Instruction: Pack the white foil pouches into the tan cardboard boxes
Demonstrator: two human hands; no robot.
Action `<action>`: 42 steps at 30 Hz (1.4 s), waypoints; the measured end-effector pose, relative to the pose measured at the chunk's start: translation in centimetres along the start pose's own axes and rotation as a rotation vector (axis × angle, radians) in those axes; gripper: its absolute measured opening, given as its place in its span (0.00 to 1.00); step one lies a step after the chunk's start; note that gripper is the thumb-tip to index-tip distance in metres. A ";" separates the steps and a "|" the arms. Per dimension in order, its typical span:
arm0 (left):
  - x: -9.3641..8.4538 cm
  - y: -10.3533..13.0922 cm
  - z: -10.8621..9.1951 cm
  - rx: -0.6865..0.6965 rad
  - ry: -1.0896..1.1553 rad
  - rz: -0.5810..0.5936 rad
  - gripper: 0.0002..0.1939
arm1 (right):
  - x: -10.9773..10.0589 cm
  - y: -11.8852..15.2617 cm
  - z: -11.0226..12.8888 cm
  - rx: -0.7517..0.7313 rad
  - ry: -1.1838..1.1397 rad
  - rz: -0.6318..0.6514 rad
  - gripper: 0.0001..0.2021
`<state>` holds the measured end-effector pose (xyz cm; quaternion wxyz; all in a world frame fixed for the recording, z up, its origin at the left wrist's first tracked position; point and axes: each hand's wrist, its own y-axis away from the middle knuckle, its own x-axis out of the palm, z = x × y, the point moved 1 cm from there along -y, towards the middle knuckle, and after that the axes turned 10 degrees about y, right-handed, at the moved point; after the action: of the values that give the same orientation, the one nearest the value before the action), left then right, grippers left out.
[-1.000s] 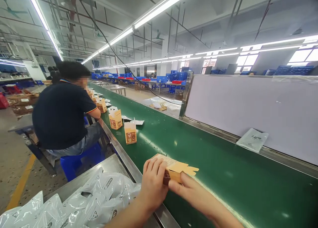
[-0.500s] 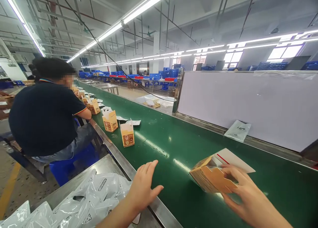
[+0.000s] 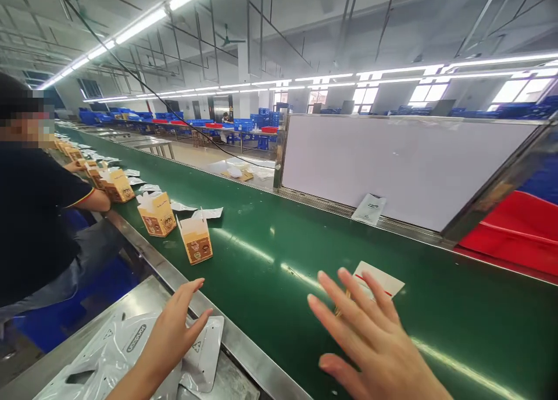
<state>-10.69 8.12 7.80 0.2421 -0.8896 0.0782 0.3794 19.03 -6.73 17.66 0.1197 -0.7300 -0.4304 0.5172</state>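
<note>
My right hand [image 3: 370,336] is spread open above the green conveyor belt [image 3: 261,307]. Behind its fingers is a cardboard box [image 3: 386,282], mostly hidden; its pale flap with a red strip sticks out. Whether the fingers touch the box I cannot tell. My left hand [image 3: 172,324] hovers over the metal edge of the belt, thumb and fingers apart, holding nothing. Beneath it lies a heap of white plastic pouches [image 3: 93,353] with dark print. Farther along the belt stand a yellow-and-brown printed box [image 3: 197,240] with its top flaps up and a similar box [image 3: 157,215].
A person in a dark shirt [image 3: 35,196] sits on the left beside the belt, near more boxes. A single pouch [image 3: 369,209] leans against a white panel [image 3: 383,161] across the belt. Pouches lie behind the boxes. Red bins [image 3: 514,225] are at right.
My right hand has let go of the cardboard box and opened its fingers. The box now rests on the belt. The view has swung right, and my left hand stays open over the pouches.
</note>
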 end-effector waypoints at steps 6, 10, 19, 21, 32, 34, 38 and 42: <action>-1.1 0.0 0.2 -0.023 0.017 -0.003 0.20 | 1.6 -3.5 2.8 -0.105 -0.022 -0.081 0.27; -3.0 -0.4 2.2 -0.193 0.039 -0.019 0.21 | 2.2 -4.6 3.0 -0.086 -0.106 -0.127 0.22; -5.0 -4.2 8.2 -0.459 0.442 -0.041 0.26 | 12.9 -7.0 4.1 0.402 -0.688 -0.155 0.16; -3.9 -4.9 9.4 -0.498 0.515 -0.048 0.32 | 17.1 -9.0 2.9 0.489 -0.719 -0.027 0.08; 4.2 -10.0 8.3 -0.230 0.718 0.132 0.66 | 38.3 -22.3 4.5 0.741 -0.632 0.473 0.24; 5.2 -10.4 7.2 -0.219 0.801 0.140 0.59 | 39.3 -22.0 6.0 0.742 -0.629 0.495 0.21; 5.9 -9.4 4.9 -0.272 0.822 0.111 0.44 | 39.5 -20.5 7.1 0.731 -0.676 0.440 0.15; 4.8 -8.0 2.6 -0.270 0.733 0.071 0.38 | 38.3 -19.6 4.8 0.843 -0.771 0.329 0.12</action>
<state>-6.40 16.60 5.86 0.0656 -0.9867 0.1395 0.0518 8.60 32.59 2.71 0.1527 -0.4361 -0.0817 0.8831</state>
